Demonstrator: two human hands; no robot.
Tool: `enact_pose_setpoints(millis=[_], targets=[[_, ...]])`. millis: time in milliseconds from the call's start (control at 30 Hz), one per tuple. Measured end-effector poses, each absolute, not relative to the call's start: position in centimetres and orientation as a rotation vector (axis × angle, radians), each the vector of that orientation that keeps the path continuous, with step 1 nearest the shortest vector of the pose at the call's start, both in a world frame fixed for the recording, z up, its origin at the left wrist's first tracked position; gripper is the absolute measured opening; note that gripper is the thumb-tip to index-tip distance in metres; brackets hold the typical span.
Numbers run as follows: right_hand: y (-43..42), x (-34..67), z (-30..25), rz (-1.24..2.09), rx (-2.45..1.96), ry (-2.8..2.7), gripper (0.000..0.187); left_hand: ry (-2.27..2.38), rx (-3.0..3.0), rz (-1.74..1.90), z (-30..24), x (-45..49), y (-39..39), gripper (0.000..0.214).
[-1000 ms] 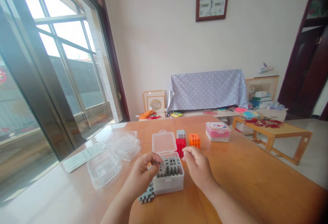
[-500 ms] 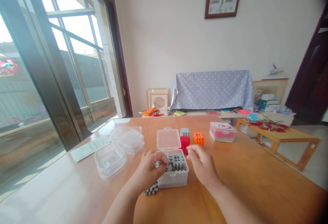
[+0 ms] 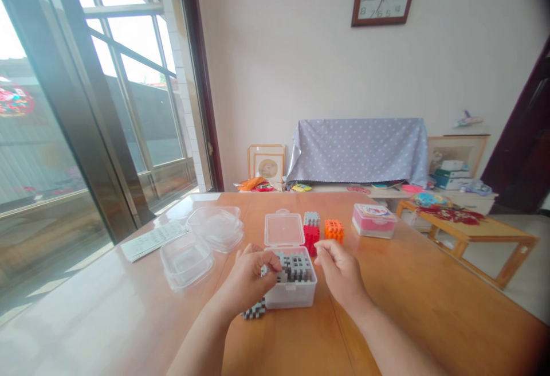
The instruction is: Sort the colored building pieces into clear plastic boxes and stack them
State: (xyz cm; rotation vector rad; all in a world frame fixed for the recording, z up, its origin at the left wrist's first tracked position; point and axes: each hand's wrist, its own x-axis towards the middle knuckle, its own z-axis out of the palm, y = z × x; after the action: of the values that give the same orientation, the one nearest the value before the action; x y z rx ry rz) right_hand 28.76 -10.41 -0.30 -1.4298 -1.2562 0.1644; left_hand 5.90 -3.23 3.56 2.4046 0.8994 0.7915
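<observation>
My left hand (image 3: 251, 277) is at the left rim of a clear plastic box (image 3: 292, 296), its thumb and fingers curled around a grey notched building block (image 3: 281, 276). Several more grey building blocks (image 3: 298, 265) fill the box, whose hinged lid (image 3: 283, 228) lies back, away from me. My right hand (image 3: 341, 270) hovers just right of the box with thumb and index finger pinched; whether anything small is between them is hidden. Beyond it stand a red block cube (image 3: 311, 238), an orange one (image 3: 334, 231) and a light grey one (image 3: 311, 218). More grey and black pieces (image 3: 254, 310) lie under my left wrist.
Clear plastic containers (image 3: 187, 261) and stacked clear lids (image 3: 217, 227) lie to the left, beside a printed sheet (image 3: 152, 239). A closed box with pink contents (image 3: 373, 221) stands at the right rear of the wooden table (image 3: 412, 296).
The view has shifted slightly, so everything appears a little displaced. Both hands keep nearly the same pose beside the box.
</observation>
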Motion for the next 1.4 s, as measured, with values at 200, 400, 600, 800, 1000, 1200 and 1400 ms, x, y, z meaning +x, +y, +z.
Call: enact_pose_setpoints(millis=[200,400,600,800,1000,1200,1400], targets=[[-10.5,28.7,-0.2,0.161,-1.432,-1.254,0.025,0.879,2.399,0.826,3.7,5.9,-3.2,0.017],[-10.7,28.8,-0.1,0.171,-1.419,-1.255,0.025,0.829,2.355,0.831,4.0,5.7,-3.5,0.02],[-10.6,28.6,0.0,0.167,-1.45,-1.281,0.025,0.885,2.445,0.731,4.1,5.8,-3.8,0.021],[-10.9,28.5,0.0,0.095,-1.427,-1.341,0.024,0.867,2.46,0.702,4.3,5.7,-3.9,0.02],[-11.8,28.0,0.8,0.023,-1.385,-1.534,0.02,0.876,2.464,0.727,4.7,5.6,-4.2,0.015],[-12.2,27.3,1.2,-0.045,-1.433,-1.748,0.023,0.838,2.539,0.686,4.9,5.4,-4.5,0.012],[-12.5,26.8,1.9,-0.06,-1.483,-1.827,0.036,0.806,2.649,0.685,4.7,5.8,-4.6,0.013]])
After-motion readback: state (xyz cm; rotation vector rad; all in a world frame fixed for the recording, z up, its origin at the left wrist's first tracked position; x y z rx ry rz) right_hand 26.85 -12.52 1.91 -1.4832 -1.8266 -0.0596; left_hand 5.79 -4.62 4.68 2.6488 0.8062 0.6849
